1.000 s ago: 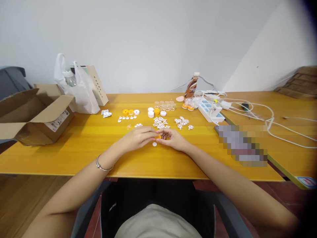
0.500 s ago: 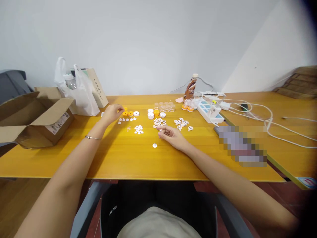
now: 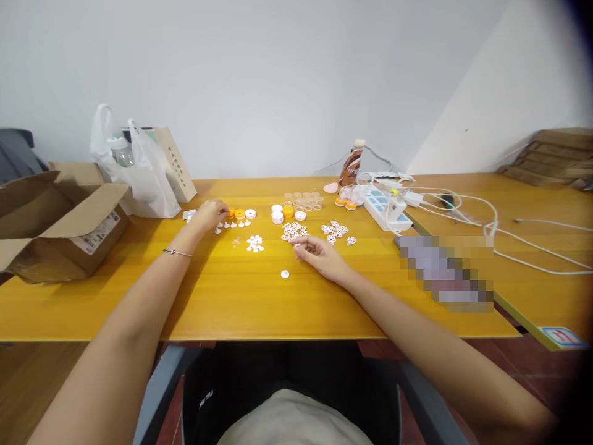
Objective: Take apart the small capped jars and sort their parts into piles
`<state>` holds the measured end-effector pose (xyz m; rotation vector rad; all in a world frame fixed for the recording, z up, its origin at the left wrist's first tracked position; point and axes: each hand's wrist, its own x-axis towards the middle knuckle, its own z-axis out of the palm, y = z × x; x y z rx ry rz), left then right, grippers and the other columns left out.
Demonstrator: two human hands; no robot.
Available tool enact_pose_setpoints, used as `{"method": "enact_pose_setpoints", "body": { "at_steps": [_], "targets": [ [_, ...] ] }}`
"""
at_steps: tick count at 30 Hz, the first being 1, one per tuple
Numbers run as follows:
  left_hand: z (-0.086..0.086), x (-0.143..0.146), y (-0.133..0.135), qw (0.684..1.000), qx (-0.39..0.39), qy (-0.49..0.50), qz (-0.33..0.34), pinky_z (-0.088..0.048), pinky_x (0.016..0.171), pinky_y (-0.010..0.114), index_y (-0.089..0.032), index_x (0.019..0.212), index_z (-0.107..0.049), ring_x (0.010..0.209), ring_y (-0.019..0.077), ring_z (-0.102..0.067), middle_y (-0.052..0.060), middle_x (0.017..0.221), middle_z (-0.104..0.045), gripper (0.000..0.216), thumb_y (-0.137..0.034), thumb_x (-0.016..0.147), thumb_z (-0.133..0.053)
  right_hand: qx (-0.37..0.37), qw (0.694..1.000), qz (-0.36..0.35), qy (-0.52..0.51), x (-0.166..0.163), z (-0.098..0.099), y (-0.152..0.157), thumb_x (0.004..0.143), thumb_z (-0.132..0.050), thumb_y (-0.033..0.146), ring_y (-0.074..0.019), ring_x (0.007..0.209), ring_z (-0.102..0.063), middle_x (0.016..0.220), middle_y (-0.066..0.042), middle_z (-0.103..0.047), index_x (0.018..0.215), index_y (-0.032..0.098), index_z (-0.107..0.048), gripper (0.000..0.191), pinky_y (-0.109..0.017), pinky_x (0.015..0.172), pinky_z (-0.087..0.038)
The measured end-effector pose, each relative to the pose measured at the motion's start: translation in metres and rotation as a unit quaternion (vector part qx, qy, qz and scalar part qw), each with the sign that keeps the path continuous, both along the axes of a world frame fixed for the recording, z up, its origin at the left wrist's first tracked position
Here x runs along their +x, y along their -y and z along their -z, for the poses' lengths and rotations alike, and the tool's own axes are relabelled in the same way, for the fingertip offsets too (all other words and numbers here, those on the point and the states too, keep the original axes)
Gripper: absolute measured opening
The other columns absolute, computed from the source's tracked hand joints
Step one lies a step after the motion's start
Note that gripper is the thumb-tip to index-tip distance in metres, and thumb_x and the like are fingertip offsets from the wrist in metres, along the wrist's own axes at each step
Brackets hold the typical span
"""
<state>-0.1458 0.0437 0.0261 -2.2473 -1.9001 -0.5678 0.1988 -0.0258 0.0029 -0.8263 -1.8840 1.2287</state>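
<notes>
My left hand [image 3: 210,216] reaches to the far left of the table, its fingers drawn together at the edge of a row of orange and white round discs [image 3: 239,214]. What lies between those fingertips is hidden. In front of them stand several small white pegged discs [image 3: 233,225]. My right hand [image 3: 320,256] hovers over the middle with thumb and forefinger nearly meeting and the other fingers curled. A small white bit shows at its fingertips, too small to name. Close by are white cut-out pieces [image 3: 293,232] and a single white disc [image 3: 285,274].
Small white discs [image 3: 254,243], stacked white and orange round cases [image 3: 277,216], clear rings [image 3: 306,202] and more cut-out pieces [image 3: 334,231] lie midtable. A cardboard box [image 3: 69,228] and plastic bag [image 3: 148,185] stand left; a bottle [image 3: 351,165], power strip [image 3: 382,210] and cables [image 3: 467,247] are right.
My left hand has come down slightly to the orange discs. The right hand has hardly moved over the table. The whole view has shifted a little.
</notes>
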Motion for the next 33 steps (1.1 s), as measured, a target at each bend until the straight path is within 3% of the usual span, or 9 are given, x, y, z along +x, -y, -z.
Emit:
{"method": "enact_pose_setpoints", "body": {
  "at_steps": [4, 8, 11, 13, 16, 20, 25, 33],
  "targets": [
    [-0.011, 0.012, 0.013, 0.999, 0.04, 0.008, 0.031, -0.04, 0.065, 0.027, -0.014, 0.081, -0.064, 0.071, 0.0165, -0.057, 0.008, 0.088, -0.062, 0.012, -0.019, 0.075, -0.055, -0.001, 1.0, 0.01, 0.001, 0.003, -0.005, 0.0, 0.076, -0.056, 0.042, -0.0121, 0.065, -0.054, 0.073, -0.002, -0.058, 0.097, 0.017, -0.06, 0.032, -0.027, 0.067, -0.044],
    [-0.032, 0.052, 0.044, 0.992, 0.092, 0.028, 0.082, -0.042, 0.072, 0.029, -0.014, 0.103, -0.057, 0.073, 0.0121, -0.055, 0.009, 0.104, -0.054, 0.025, -0.029, 0.086, -0.047, 0.018, 0.999, 0.033, 0.005, 0.007, -0.01, -0.004, 0.076, -0.056, 0.041, -0.0133, 0.069, -0.056, 0.078, -0.003, -0.062, 0.094, 0.017, -0.061, 0.03, -0.028, 0.067, -0.045],
    [-0.04, 0.096, 0.072, 0.98, 0.039, 0.016, 0.196, -0.044, 0.071, 0.024, -0.019, 0.098, -0.059, 0.073, 0.0102, -0.055, 0.003, 0.09, -0.058, 0.022, -0.032, 0.088, -0.044, 0.049, 0.994, 0.096, 0.036, 0.015, -0.016, -0.014, 0.077, -0.055, 0.039, -0.0143, 0.07, -0.057, 0.081, -0.003, -0.064, 0.089, 0.019, -0.062, 0.025, -0.028, 0.067, -0.046],
    [-0.038, 0.121, 0.088, 0.949, -0.049, -0.002, 0.311, -0.044, 0.07, 0.025, -0.018, 0.099, -0.059, 0.075, 0.012, -0.056, 0.004, 0.088, -0.059, 0.025, -0.034, 0.088, -0.044, 0.063, 0.986, 0.141, 0.055, 0.025, -0.021, -0.025, 0.076, -0.055, 0.036, -0.0159, 0.07, -0.057, 0.08, -0.004, -0.064, 0.085, 0.019, -0.061, 0.021, -0.03, 0.067, -0.045],
    [-0.032, 0.145, 0.105, 0.909, -0.149, -0.001, 0.388, -0.044, 0.07, 0.024, -0.017, 0.098, -0.06, 0.076, 0.0125, -0.057, 0.006, 0.092, -0.059, 0.026, -0.037, 0.086, -0.048, 0.093, 0.966, 0.227, 0.079, 0.05, -0.028, -0.048, 0.075, -0.055, 0.031, -0.0184, 0.073, -0.054, 0.08, -0.005, -0.062, 0.081, 0.018, -0.06, 0.015, -0.035, 0.072, -0.043],
    [-0.022, 0.151, 0.113, 0.886, -0.215, 0.019, 0.409, -0.043, 0.065, 0.022, -0.015, 0.091, -0.06, 0.071, 0.0108, -0.056, 0.006, 0.088, -0.059, 0.019, -0.031, 0.084, -0.051, 0.147, 0.907, 0.355, 0.173, 0.087, -0.032, -0.083, 0.071, -0.052, 0.021, -0.018, 0.072, -0.052, 0.081, -0.006, -0.059, 0.082, 0.015, -0.058, 0.014, -0.037, 0.075, -0.042],
    [-0.013, 0.149, 0.111, 0.886, -0.224, 0.033, 0.406, -0.043, 0.066, 0.021, -0.015, 0.086, -0.059, 0.071, 0.0102, -0.054, 0.005, 0.085, -0.059, 0.012, -0.02, 0.084, -0.048, 0.159, 0.851, 0.437, 0.246, 0.105, -0.025, -0.123, 0.068, -0.051, 0.017, -0.0198, 0.078, -0.05, 0.088, -0.009, -0.053, 0.094, 0.013, -0.054, 0.026, -0.036, 0.077, -0.041],
    [-0.01, 0.15, 0.116, 0.886, -0.223, 0.031, 0.406, -0.044, 0.07, 0.022, -0.015, 0.086, -0.059, 0.074, 0.0113, -0.054, 0.005, 0.084, -0.059, 0.013, -0.015, 0.084, -0.046, 0.196, 0.836, 0.446, 0.253, 0.098, -0.006, -0.16, 0.072, -0.055, 0.031, -0.021, 0.082, -0.049, 0.101, -0.013, -0.048, 0.099, 0.013, -0.053, 0.033, -0.037, 0.076, -0.04]
  ]
}}
